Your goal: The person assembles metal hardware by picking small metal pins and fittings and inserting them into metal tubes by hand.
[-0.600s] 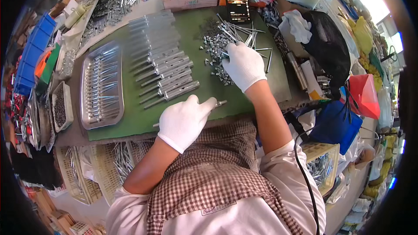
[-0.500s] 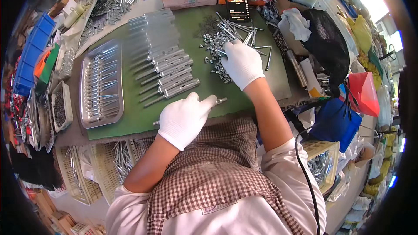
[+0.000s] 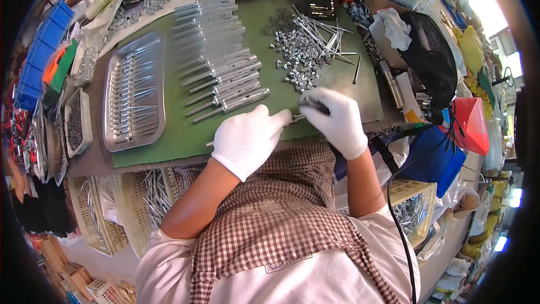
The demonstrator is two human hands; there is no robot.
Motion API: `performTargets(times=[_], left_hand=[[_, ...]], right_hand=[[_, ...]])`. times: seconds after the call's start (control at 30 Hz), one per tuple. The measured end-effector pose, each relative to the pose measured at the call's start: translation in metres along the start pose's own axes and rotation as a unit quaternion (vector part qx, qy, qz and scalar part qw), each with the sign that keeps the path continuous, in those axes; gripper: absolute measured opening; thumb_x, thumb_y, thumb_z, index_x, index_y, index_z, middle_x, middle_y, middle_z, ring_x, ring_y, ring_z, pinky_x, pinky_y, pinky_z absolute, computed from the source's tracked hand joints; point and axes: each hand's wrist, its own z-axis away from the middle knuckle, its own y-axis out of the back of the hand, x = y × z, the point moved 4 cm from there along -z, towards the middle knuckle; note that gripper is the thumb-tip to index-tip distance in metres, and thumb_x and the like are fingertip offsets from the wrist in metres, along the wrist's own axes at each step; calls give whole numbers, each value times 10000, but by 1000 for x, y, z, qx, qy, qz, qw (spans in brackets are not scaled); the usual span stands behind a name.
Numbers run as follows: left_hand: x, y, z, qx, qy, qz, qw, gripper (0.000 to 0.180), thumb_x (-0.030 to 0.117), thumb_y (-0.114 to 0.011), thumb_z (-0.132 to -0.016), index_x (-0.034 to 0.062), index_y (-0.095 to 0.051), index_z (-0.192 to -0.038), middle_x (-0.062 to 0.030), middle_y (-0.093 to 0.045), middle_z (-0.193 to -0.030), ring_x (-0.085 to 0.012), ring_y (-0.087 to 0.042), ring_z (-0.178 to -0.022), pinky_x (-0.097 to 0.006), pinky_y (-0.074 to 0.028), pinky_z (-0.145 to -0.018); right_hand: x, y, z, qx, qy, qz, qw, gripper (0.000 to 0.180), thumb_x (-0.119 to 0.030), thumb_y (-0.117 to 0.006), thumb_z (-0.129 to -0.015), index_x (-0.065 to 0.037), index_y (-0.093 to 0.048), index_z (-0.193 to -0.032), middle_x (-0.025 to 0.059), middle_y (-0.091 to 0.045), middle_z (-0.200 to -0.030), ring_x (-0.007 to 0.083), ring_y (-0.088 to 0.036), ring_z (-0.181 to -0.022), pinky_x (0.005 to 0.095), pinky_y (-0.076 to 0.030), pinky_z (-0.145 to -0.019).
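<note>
The slim metal rod (image 3: 297, 117), held in the curled fingers of the left hand (image 3: 250, 138) above the green mat's (image 3: 180, 135) near edge, could be knocked askew if bumped by the right hand (image 3: 336, 121), whose blurred grip cannot be made out.

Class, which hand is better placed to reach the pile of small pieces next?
Probably the right hand: it is nearer the pile of small metal pieces, though it seems to hold a dark item. The left hand is farther away and grips a metal rod.
</note>
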Motion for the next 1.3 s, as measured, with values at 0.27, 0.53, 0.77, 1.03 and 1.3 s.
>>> performTargets(times=[0.27, 0.53, 0.77, 1.03, 1.3], left_hand=[[2, 2, -1, -14, 4, -13, 1000, 218, 292, -634, -947, 270, -678, -1159, -58, -586, -790, -280, -655, -605, -403, -536, -525], [2, 1, 0, -15, 8, -12, 1000, 193, 295, -633, -947, 285, -679, -1134, -61, -578, -785, -283, -650, -609, -414, -535, -538], [2, 0, 1, -18, 11, -2, 1000, 192, 306, -628, -954, 292, -679, -1138, -59, -579, -790, -281, -653, -627, -409, -536, -548], [1, 0, -1, -22, 14, -10, 1000, 197, 307, -630, -951, 280, -674, -1142, -66, -583, -792, -285, -653, -618, -417, -536, -545], [1, 2, -2, -12, 6, 3, 1000, 212, 305, -630, -950, 276, -671, -1156, -70, -601, -805, -299, -660, -631, -422, -544, -552]], right_hand=[[-6, -17, 24, 37, 90, 126, 987, 134, -140, -784, -818, -79, -736, -927, 106, -668, -870, 320, -677, -762, 379, -545, -681], [29, 3, 0, 153, -48, 105, 981, 155, -160, -779, -834, -61, -732, -944, 129, -691, -912, 329, -687, -782, 388, -549, -706], [28, 2, -1, 120, -60, 162, 978, 185, -199, -775, -830, -77, -714, -957, 111, -664, -925, 328, -679, -806, 412, -536, -704], [18, 1, 12, 110, -38, 163, 980, 167, -122, -777, -813, -30, -711, -935, 128, -653, -871, 299, -663, -776, 366, -523, -707], [2, 0, 22, 49, -13, 12, 999, 141, -85, -758, -842, -30, -730, -969, 103, -669, -887, 258, -669, -739, 338, -535, -693]])
